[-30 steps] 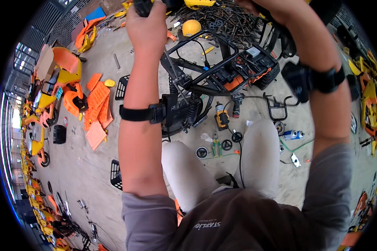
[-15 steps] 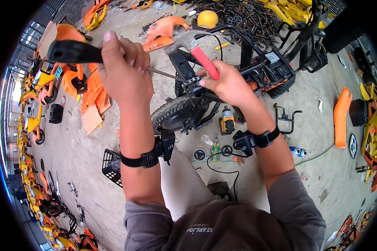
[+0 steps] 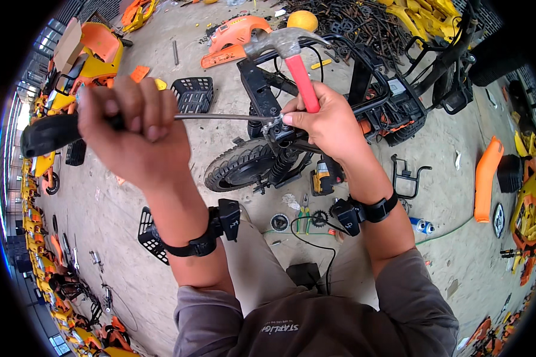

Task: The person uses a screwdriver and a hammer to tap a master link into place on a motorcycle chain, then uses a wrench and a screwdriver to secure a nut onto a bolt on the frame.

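Observation:
My left hand is closed around the black handle of a long screwdriver. Its shaft runs nearly level to the right, and the tip meets a small metal piece, chain-like, on the black bike frame. In my right hand is a claw hammer with a red handle, its steel head pointing up and away. The right thumb and fingertips are also at the metal piece, partly covering it. Below it sits the knobbly black wheel.
Between my legs and the bike lie a yellow-black power drill, green-handled pliers and a toothed sprocket. A black basket stands beyond the wheel. Blue spray cans and a black metal rack lie to the right.
My left hand has moved left, bringing the screwdriver shaft closer to level while its tip stays near the metal piece. The hammer head has shifted slightly right; the view has moved a little.

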Demonstrator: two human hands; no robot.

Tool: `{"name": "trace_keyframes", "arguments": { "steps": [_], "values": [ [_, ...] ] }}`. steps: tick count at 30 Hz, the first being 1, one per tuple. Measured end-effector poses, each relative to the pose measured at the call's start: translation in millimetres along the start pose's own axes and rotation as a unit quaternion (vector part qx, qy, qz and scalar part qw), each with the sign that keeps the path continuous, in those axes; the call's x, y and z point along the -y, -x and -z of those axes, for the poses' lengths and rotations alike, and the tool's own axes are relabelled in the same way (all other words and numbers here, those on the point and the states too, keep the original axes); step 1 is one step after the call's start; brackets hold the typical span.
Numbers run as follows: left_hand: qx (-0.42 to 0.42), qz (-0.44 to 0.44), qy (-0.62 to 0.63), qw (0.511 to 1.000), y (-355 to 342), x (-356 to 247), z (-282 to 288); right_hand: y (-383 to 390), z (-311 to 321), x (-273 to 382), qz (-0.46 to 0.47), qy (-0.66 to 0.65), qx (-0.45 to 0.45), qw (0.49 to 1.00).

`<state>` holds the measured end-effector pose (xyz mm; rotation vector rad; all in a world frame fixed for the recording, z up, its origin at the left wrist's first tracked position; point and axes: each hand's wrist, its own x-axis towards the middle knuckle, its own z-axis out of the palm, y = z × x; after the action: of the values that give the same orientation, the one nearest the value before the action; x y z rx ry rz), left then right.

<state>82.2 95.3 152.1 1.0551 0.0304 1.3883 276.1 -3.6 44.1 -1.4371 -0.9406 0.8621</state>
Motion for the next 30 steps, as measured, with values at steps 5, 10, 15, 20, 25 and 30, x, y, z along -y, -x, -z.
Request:
{"name": "trace_keyframes", "arguments": {
  "steps": [5,10,15,20,25,30],
  "values": [
    [0.074,0.035,0.034,0.996,-7.9,-36.8,18.2,-0.2,-0.4,4.0,0.042,0.013,-0.009,0.999],
    [-0.068,0.250,-0.239,0.936,29.7,-16.6,25.7,7.0,5.3,18.3,0.097,-0.064,0.008,0.993],
    [0.014,0.246,-0.250,0.936,83.4,60.3,24.4,13.3,8.5,29.1,0.131,-0.136,0.010,0.982],
    [0.104,0.182,-0.288,0.934,104.5,92.7,10.4,18.7,18.1,28.7,0.104,-0.151,0.011,0.983],
    [0.108,0.104,-0.348,0.926,101.3,100.1,20.9,19.7,10.3,18.4,0.090,-0.163,0.001,0.982],
    [0.107,0.144,-0.376,0.909,100.8,93.7,25.3,18.6,7.1,10.6,0.124,-0.154,-0.016,0.980]
  ]
}}
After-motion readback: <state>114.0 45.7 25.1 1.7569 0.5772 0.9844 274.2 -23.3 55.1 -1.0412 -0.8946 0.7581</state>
